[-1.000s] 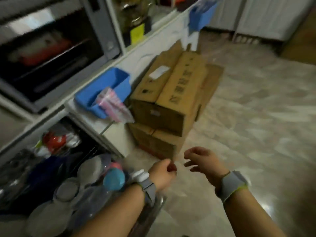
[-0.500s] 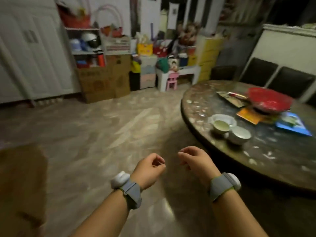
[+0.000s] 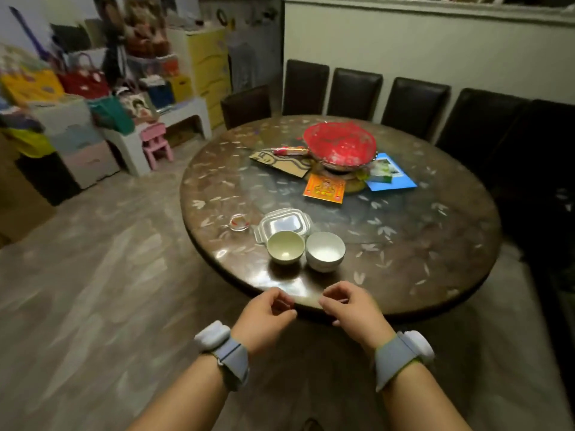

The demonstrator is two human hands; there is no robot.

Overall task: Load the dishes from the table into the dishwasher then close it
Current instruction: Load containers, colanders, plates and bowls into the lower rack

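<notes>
Both hands — left hand [image 3: 264, 315] and right hand [image 3: 351, 309] — are hovering loosely curled and holding nothing at the tabletop's [image 3: 404, 244] near edge, just short of two bowls [image 3: 306, 251] sitting side by side — likely hard, breakable, slippery, best gripped by their rims.

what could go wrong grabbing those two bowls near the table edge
1. The green bowl and white bowl sit side by side, seemingly touching, near the edge of the table; lifting one carelessly could knock the other off.
2. The clear container sits right behind them, so reaching fingers might bump it.
3. Left hand and right hand are both empty; carrying everything at once invites a drop.
</notes>
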